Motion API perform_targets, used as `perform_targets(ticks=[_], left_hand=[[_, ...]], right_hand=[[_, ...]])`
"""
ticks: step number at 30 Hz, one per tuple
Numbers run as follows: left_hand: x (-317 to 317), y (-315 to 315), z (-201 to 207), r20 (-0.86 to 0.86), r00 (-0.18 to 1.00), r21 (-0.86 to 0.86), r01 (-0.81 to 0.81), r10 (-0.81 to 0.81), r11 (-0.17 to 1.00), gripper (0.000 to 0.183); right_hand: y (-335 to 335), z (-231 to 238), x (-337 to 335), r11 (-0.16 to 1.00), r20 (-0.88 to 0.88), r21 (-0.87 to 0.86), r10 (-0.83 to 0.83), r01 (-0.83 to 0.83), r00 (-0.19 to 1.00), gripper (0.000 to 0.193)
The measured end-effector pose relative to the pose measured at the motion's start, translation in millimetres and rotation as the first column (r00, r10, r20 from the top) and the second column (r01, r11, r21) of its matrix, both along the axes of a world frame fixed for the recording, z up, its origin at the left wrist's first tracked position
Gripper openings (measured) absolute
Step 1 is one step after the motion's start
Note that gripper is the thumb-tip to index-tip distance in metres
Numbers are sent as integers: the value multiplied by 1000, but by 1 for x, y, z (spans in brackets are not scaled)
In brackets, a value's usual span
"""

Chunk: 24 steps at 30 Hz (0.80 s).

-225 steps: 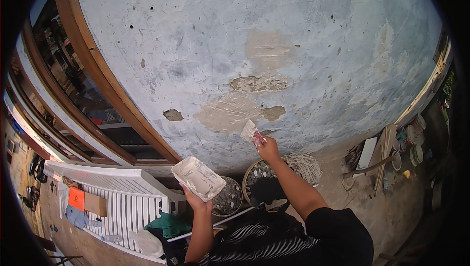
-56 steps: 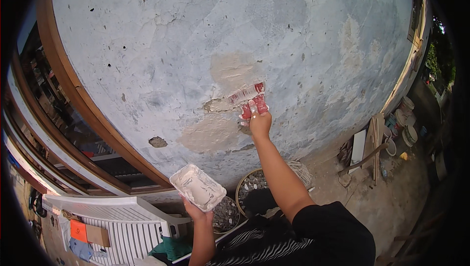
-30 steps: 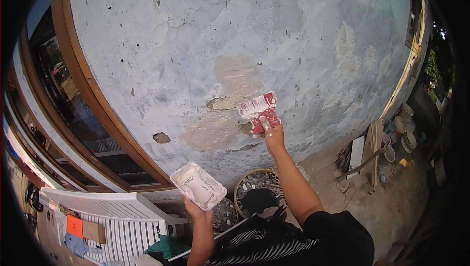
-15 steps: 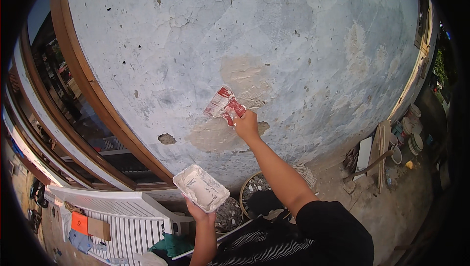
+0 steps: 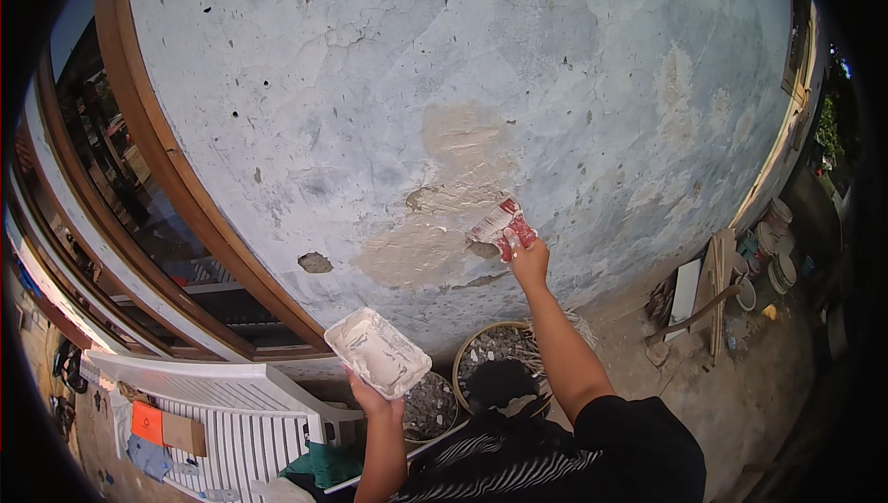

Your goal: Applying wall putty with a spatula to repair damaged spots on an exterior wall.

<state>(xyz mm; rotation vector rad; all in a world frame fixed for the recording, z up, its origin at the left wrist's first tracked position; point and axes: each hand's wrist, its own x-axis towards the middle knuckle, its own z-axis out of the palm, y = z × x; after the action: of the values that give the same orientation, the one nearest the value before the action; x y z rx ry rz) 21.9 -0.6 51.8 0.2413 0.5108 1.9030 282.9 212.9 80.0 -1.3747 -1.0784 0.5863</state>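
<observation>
Left hand [image 5: 377, 399], seven o'clock, grips white tray [image 5: 414, 381] smeared with pale paste [image 5: 372, 346]. Right hand [image 5: 530, 263], four o'clock, clasps red scraper [image 5: 500, 223] just off centre, blade at weathered wall [image 5: 601, 114]; contact unclear. Beige patch [image 5: 407, 255] spreads toward eight o'clock. Farther off, buckets [image 5: 780, 272], three o'clock.

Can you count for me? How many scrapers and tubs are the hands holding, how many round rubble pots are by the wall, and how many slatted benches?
Red wide-bladed scraper: 1
White rectangular tub of pale paste: 1
Round pots of grey rubble: 2
White slatted bench: 1
Total: 5
</observation>
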Motion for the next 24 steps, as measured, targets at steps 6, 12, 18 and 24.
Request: perform_targets(ticks=[6, 12, 18, 24], left_hand=[[2, 3, -7, -11, 1000, -41, 5, -5, 999, 58], [12, 10, -5, 12, 999, -29, 39, -38, 999, 56], [19, 9, 3, 20, 999, 2, 41, -41, 999, 56], [17, 3, 10, 49, 995, 106, 79, -85, 991, 56]], right_hand=[[-42, 3, 17, 982, -139, -38, 177, -184, 974, 24], [-31, 71, -26, 926, -259, 192, 368, -326, 893, 24], [-12, 65, -31, 975, -130, 9, 223, -224, 966, 22], [-32, -21, 29, 994, -144, -11, 110, -112, 984, 20]])
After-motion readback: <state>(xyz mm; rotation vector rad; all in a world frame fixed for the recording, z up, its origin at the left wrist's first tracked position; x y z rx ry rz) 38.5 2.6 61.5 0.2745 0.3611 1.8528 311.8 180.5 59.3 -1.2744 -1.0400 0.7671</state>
